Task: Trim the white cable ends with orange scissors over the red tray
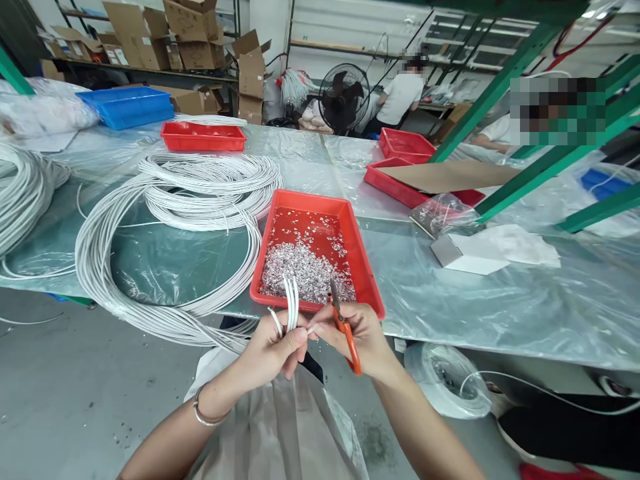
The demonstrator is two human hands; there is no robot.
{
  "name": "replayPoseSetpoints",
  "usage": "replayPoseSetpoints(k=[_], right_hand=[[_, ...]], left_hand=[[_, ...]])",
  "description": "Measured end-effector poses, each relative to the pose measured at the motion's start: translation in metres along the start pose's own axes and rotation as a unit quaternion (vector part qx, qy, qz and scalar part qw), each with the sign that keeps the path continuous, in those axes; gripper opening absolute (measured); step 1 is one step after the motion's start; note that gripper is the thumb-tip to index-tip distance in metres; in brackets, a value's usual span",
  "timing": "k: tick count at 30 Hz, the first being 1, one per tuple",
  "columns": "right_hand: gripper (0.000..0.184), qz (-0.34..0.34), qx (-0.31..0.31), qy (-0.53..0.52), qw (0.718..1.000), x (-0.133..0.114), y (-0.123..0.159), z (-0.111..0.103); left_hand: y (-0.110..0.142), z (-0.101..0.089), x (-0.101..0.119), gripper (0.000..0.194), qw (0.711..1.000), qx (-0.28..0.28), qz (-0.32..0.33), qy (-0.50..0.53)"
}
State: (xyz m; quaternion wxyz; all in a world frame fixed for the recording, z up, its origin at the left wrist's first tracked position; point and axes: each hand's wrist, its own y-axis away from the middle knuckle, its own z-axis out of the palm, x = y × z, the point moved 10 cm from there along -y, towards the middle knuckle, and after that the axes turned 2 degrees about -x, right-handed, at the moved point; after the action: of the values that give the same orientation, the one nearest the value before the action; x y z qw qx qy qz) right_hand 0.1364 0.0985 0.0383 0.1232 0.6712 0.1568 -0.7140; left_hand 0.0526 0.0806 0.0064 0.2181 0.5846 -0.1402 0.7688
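My left hand (pixel 274 348) is closed around several white cables (pixel 291 300), their ends standing up above the fingers. Thumb and fingertips of both hands meet at a short white cable end. In my right hand (pixel 367 337) rests a pair of orange-handled scissors (pixel 349 339), blades pointing up and away from me, while its thumb and finger pinch at that cable end. Just beyond the hands is a red tray (pixel 369 283) with a heap of small clear pieces (pixel 305 270) at its near side. The held cables appear to lead back to a large white cable coil (pixel 95 260) on the left.
More cable coils (pixel 215 180) lie on the plastic-covered table (pixel 425 293). At the back are a blue bin (pixel 133 110) and a red bin (pixel 203 137). A white box (pixel 470 255) and green posts (pixel 510 113) stand right. Two people are beyond the table.
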Motion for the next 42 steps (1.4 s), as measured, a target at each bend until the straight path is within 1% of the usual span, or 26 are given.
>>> replayPoseSetpoints(k=[2,4,6,7,9,12,13,15,17,19,21,22,24,26,27,29,32,35,39,42], right_hand=[[0.025,0.031,-0.001,-0.090,0.995,0.014,-0.004,0.007],[0.032,0.066,-0.030,-0.158,0.985,0.027,-0.006,0.015],[0.038,0.088,-0.060,-0.185,0.977,0.034,-0.006,0.020],[0.038,0.090,-0.065,-0.190,0.975,0.036,-0.005,0.020],[0.034,0.071,-0.039,-0.159,0.984,0.034,-0.005,0.011],[0.027,0.013,0.026,-0.060,0.998,0.023,-0.002,-0.006],[0.027,0.005,0.033,-0.045,0.998,0.022,-0.001,-0.007],[0.030,0.002,0.036,-0.051,0.998,0.022,-0.001,-0.006],[0.031,-0.007,0.052,-0.049,0.997,0.020,0.000,-0.007],[0.028,-0.022,0.065,-0.026,0.997,0.015,0.000,-0.009],[0.024,-0.016,0.069,-0.008,0.997,0.013,0.000,-0.010],[0.023,-0.008,0.068,-0.014,0.998,0.014,0.000,-0.010],[0.024,0.020,0.056,-0.085,0.995,0.020,-0.001,-0.007],[0.031,0.056,0.018,-0.185,0.981,0.029,-0.004,0.004],[0.035,0.075,-0.007,-0.224,0.972,0.033,-0.005,0.011],[0.040,0.103,-0.044,-0.253,0.961,0.040,-0.007,0.022],[0.039,0.105,-0.057,-0.251,0.961,0.045,-0.010,0.025],[0.032,0.081,-0.033,-0.227,0.970,0.043,-0.009,0.016],[0.023,0.000,0.035,-0.089,0.995,0.023,-0.005,-0.006],[0.023,-0.029,0.054,0.008,0.998,0.007,-0.001,-0.011]], left_hand=[[0.001,0.000,0.000,0.035,0.999,0.005,-0.002,-0.032],[0.000,0.002,0.002,0.036,0.999,-0.011,-0.002,-0.052],[-0.001,0.004,0.002,0.037,0.997,-0.033,-0.009,-0.065],[-0.002,0.003,0.002,0.037,0.997,-0.036,-0.014,-0.069],[-0.004,0.000,0.001,0.035,0.997,-0.022,-0.017,-0.076],[-0.008,-0.009,0.003,0.028,0.995,0.034,0.010,-0.094],[-0.009,-0.011,0.005,0.026,0.993,0.054,0.027,-0.101],[-0.010,-0.014,0.006,0.025,0.990,0.080,0.050,-0.103],[-0.012,-0.013,0.003,0.027,0.991,0.082,0.045,-0.091],[-0.012,-0.014,-0.001,0.029,0.993,0.083,0.031,-0.082],[-0.012,-0.017,0.001,0.028,0.991,0.099,0.034,-0.089],[-0.011,-0.019,0.003,0.026,0.989,0.109,0.044,-0.096],[-0.011,-0.020,0.008,0.024,0.984,0.122,0.071,-0.104],[-0.011,-0.020,0.011,0.024,0.983,0.129,0.089,-0.095],[-0.012,-0.019,0.010,0.025,0.985,0.126,0.088,-0.081],[-0.014,-0.017,0.005,0.030,0.991,0.109,0.069,-0.046],[-0.015,-0.012,-0.005,0.036,0.998,0.060,0.020,-0.011],[-0.013,-0.009,-0.010,0.039,0.999,0.022,-0.018,-0.022],[-0.012,-0.010,-0.002,0.041,0.998,0.025,-0.009,-0.051],[-0.013,-0.008,0.003,0.041,0.998,0.024,-0.003,-0.061]])
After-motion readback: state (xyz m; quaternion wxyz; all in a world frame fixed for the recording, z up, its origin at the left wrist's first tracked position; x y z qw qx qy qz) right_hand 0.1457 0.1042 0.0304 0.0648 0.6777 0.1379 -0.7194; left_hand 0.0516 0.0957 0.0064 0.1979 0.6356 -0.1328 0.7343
